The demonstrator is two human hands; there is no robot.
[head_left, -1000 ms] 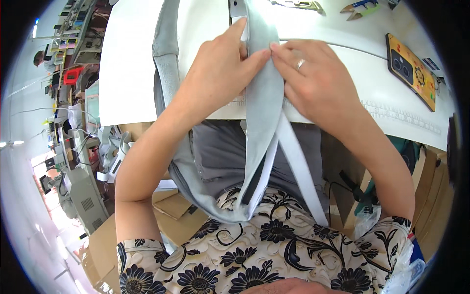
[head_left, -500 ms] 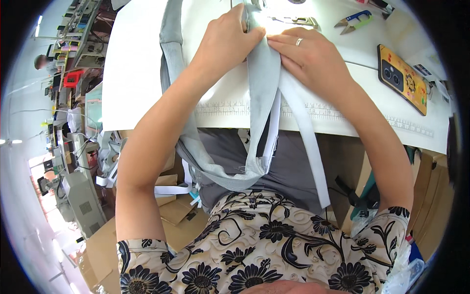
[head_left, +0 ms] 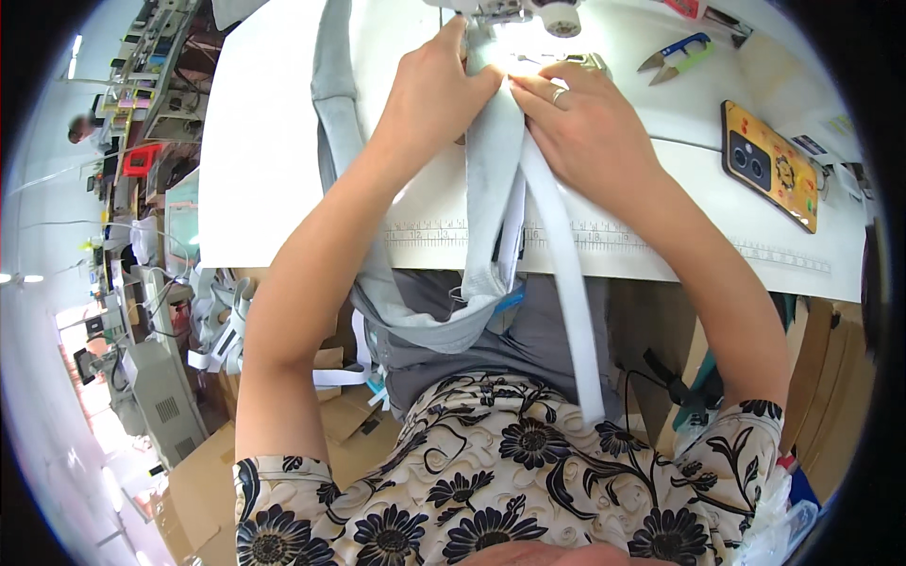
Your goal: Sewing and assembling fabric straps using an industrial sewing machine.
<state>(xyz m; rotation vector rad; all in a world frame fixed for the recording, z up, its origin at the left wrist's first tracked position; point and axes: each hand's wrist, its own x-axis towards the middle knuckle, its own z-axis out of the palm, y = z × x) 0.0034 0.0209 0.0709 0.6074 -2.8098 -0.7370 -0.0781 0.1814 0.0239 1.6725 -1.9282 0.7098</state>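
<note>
My left hand (head_left: 439,90) lies over a long grey fabric strap (head_left: 493,151) under the sewing machine head (head_left: 505,11), its thumb pressed on the cloth and its index finger stretched forward. From the other side, the fingertips of my right hand (head_left: 590,123) pinch the strap's right edge; a ring sits on one finger. A white strip (head_left: 566,274) runs out from beside those fingers and hangs over the table edge. The strap loops down over my lap and back up past my left forearm. Bright light and my fingers hide the needle area.
Blue-and-green thread snips (head_left: 675,58) and a yellow patterned phone (head_left: 769,168) lie at the right of the white table (head_left: 274,170). A printed ruler (head_left: 642,241) runs along its front. Cardboard (head_left: 203,491) stands below left, and more grey straps (head_left: 219,316) hang beside the table.
The strap has slid a little away from me toward the machine, with both hands staying on it. The white strip's hanging end has swung left. More of the machine head shows.
</note>
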